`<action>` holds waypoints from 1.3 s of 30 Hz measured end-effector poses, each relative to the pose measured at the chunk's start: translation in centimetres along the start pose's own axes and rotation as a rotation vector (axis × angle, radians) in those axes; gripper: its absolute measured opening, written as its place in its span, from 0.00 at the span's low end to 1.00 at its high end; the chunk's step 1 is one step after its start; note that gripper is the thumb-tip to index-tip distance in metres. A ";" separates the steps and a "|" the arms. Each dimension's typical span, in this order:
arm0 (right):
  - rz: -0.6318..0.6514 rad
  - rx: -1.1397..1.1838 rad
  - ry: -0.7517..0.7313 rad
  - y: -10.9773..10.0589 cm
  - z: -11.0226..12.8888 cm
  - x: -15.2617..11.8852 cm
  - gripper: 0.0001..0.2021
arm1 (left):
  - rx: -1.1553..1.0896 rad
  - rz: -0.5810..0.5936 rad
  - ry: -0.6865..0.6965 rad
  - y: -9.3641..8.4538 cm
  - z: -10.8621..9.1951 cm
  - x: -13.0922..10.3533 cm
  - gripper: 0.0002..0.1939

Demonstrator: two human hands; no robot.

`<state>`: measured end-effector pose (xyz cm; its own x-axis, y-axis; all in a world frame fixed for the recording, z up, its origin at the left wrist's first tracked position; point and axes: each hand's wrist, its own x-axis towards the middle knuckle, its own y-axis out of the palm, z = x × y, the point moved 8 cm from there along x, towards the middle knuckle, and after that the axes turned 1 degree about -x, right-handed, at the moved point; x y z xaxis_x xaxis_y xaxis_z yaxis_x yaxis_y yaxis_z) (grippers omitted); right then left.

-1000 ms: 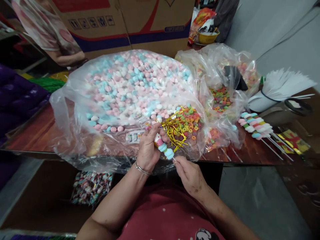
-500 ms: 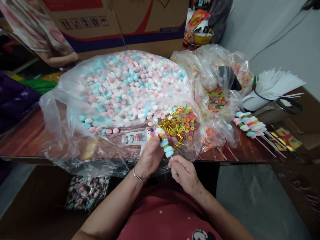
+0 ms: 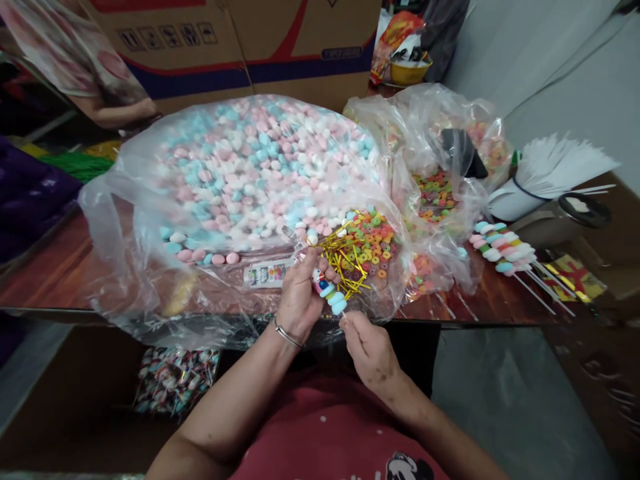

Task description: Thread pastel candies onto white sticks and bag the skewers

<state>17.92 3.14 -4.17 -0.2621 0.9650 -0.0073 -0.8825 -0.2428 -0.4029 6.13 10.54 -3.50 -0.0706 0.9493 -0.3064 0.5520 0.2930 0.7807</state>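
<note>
A candy skewer (image 3: pixel 336 299) with blue and yellow-green pieces slants between my hands. My left hand (image 3: pixel 303 287) is closed round its upper end, where a printed clear wrapper covers part of the candy. Below, my right hand (image 3: pixel 370 350) pinches the stick's lower end. Just beyond lie gold twist ties (image 3: pixel 345 260) and colourful candy rings (image 3: pixel 377 243) on clear plastic. A flat printed wrapper (image 3: pixel 265 275) rests left of my left hand. Behind it spreads a large bag of pink, white and blue candies (image 3: pixel 270 167).
Finished skewers (image 3: pixel 503 248) lie at the right, near a white mug of sticks (image 3: pixel 520 199) and a metal mug (image 3: pixel 555 220). A cardboard box (image 3: pixel 250 80) stands behind. Lower left, an open box holds wrapped skewers (image 3: pixel 175 380). A person's arm (image 3: pixel 120 113) shows at upper left.
My left hand has turned more upright, its fingers closing round the wrapper at the skewer's upper end. My right hand has shifted slightly, still at the stick.
</note>
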 end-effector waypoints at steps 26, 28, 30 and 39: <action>-0.004 0.908 0.287 3.2 -1.9 1.7 0.13 | 0.103 0.205 0.018 0.5 2.6 -2.1 0.16; -0.021 0.886 0.265 3.0 -1.8 2.2 0.18 | 0.149 0.225 -0.039 0.1 4.1 -3.2 0.16; 0.001 0.887 0.254 2.6 -1.6 2.4 0.17 | 0.179 0.241 -0.077 -0.2 4.2 -3.4 0.17; 0.386 1.160 0.332 4.3 0.5 1.4 0.11 | 0.008 0.122 0.113 0.3 -3.8 0.9 0.20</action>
<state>13.59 3.41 -5.44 -0.6161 0.7498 -0.2415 -0.6378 -0.2949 0.7115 3.06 11.96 -1.46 -0.0951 0.9847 -0.1460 0.5691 0.1741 0.8036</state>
